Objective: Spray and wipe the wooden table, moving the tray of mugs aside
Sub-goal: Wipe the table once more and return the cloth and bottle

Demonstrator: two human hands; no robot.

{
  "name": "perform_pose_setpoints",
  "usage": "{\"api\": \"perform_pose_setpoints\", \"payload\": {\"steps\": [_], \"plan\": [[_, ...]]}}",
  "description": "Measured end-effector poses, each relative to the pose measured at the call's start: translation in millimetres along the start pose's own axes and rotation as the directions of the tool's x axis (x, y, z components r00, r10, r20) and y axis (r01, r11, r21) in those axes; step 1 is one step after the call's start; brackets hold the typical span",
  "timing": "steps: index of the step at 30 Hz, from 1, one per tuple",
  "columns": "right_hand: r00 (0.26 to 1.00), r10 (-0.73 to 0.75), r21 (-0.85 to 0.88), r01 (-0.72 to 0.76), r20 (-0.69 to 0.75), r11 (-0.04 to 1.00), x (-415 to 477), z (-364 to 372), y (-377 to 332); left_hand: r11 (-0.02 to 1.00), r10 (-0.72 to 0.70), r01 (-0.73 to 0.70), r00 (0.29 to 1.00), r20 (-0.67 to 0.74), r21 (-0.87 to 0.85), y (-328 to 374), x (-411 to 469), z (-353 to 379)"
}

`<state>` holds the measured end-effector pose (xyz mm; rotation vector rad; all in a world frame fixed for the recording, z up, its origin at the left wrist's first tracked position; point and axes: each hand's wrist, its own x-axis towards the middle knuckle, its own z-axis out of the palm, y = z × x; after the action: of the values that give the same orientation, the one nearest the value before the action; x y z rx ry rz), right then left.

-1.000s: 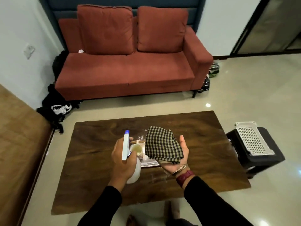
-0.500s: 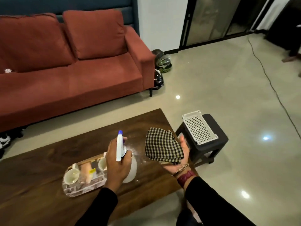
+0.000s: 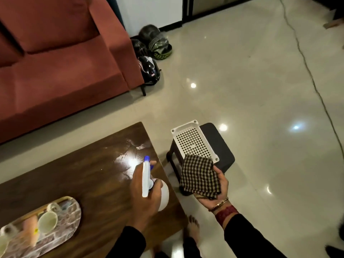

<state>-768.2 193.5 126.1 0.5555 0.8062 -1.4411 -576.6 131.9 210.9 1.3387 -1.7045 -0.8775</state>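
My left hand (image 3: 144,194) grips a white spray bottle (image 3: 163,196) with a blue nozzle, held over the right end of the dark wooden table (image 3: 78,175). A wet shiny patch (image 3: 130,159) lies on the wood just ahead of the nozzle. My right hand (image 3: 216,192) is palm up past the table's right edge and holds a folded black-and-cream checked cloth (image 3: 199,176). The oval tray (image 3: 61,229) with pale mugs (image 3: 47,222) sits at the table's lower left, partly cut off by the frame.
A black stool (image 3: 221,146) carrying a white perforated basket (image 3: 193,140) stands just right of the table. A red sofa (image 3: 61,67) lies behind the table, with helmets (image 3: 154,45) beside its arm. A cable (image 3: 312,81) runs across the glossy floor. My bare foot (image 3: 192,228) is near the table corner.
The view has swung right, so the tray now sits far left and the stool is nearer centre. My left hand with the bottle is now over the table's right end, where a wet patch shows.
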Motion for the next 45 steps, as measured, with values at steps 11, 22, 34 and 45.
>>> {"api": "perform_pose_setpoints", "payload": {"steps": [11,22,34,45], "plan": [[0.942,-0.29,0.009,0.296,-0.169,0.955,174.4,-80.6,-67.8,0.968,-0.251,0.249,0.967,0.055,0.037,-123.8,11.9,77.1],[0.778,-0.625,-0.868,-0.267,0.063,-0.42,273.1,-63.0,-41.6,0.998,-0.052,0.05,0.998,0.041,0.046,-160.6,28.4,134.8],[0.771,-0.622,-0.814,-0.268,0.139,-0.514,278.0,-81.7,-14.5,0.997,0.055,-0.048,0.992,0.113,-0.065,-137.6,114.1,205.7],[0.73,-0.667,-0.813,-0.295,0.147,-0.502,288.3,-84.2,-8.1,0.992,0.089,-0.075,0.986,0.143,-0.102,-183.1,199.8,332.0]]}}
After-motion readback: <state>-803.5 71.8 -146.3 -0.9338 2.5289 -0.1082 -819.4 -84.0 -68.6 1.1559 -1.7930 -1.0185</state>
